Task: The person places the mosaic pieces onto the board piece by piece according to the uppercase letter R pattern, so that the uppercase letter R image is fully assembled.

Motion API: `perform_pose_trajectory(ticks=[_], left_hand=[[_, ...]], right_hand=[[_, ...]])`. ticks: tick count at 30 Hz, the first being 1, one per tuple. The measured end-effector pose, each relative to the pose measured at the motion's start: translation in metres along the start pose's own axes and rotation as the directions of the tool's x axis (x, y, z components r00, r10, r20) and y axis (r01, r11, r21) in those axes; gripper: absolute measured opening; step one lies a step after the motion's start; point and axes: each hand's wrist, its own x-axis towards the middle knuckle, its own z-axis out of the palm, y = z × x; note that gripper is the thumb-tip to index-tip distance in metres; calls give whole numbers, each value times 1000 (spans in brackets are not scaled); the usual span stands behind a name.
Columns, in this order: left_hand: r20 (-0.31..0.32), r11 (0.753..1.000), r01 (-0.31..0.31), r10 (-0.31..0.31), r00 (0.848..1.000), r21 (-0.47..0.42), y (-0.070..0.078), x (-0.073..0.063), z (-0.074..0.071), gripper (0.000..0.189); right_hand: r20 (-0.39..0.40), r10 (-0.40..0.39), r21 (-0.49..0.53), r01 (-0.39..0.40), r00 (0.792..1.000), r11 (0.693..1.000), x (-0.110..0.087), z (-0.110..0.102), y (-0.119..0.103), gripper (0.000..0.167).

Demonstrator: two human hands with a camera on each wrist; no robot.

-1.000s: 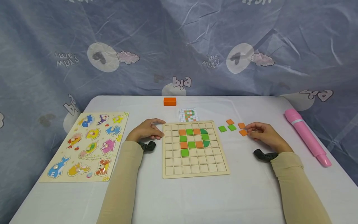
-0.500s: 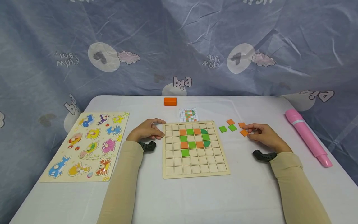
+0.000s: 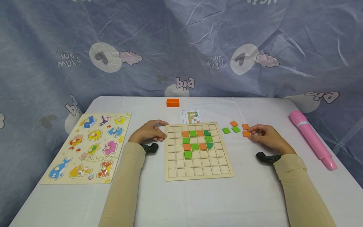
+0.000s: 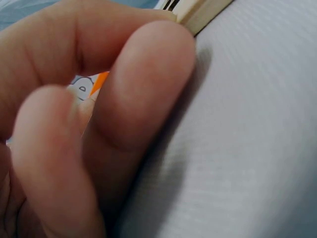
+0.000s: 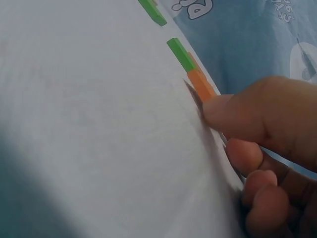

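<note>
A pale wooden grid board (image 3: pixel 198 162) lies in the middle of the table, with orange, green and rounded dark green tiles in its cells. My left hand (image 3: pixel 148 130) rests at its upper left side, fingertips against the frame; the left wrist view shows the board's corner (image 4: pixel 200 17) at a fingertip. Over on the right, my right hand (image 3: pixel 265 135) pinches an orange square tile (image 3: pixel 246 134) low over the cloth. The right wrist view shows the thumb on this orange tile (image 5: pixel 200 85). Close by lie two more orange tiles (image 3: pixel 233 123) and two green tiles (image 3: pixel 226 130).
Behind the board lies a small printed pattern card (image 3: pixel 192 116), with an orange block (image 3: pixel 173 102) farther back. A sea-animal peg puzzle (image 3: pixel 85 148) takes up the left side. At the far right is a pink cylinder (image 3: pixel 312 140). A printed cloth (image 3: pixel 158 41) hangs behind the table.
My right fingers moved in slightly leftward and took hold of the nearest orange tile, which has turned and shifted a little. My left hand and the board stayed put.
</note>
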Motion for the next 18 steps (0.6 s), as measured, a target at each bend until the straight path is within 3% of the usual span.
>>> perform_pose_trajectory(ticks=[11, 18], left_hand=[[-1, 1000, 15, -15, 1000, -11, -1, 2, 0, 71], [0, 1000, 14, -14, 1000, -12, 1, -1, 0, 72]], right_hand=[[-8, -13, 6, 13, 1000, 1000, 2, -1, -7, 38], [2, -50, 65, 49, 999, 997, 4, 3, -19, 38]])
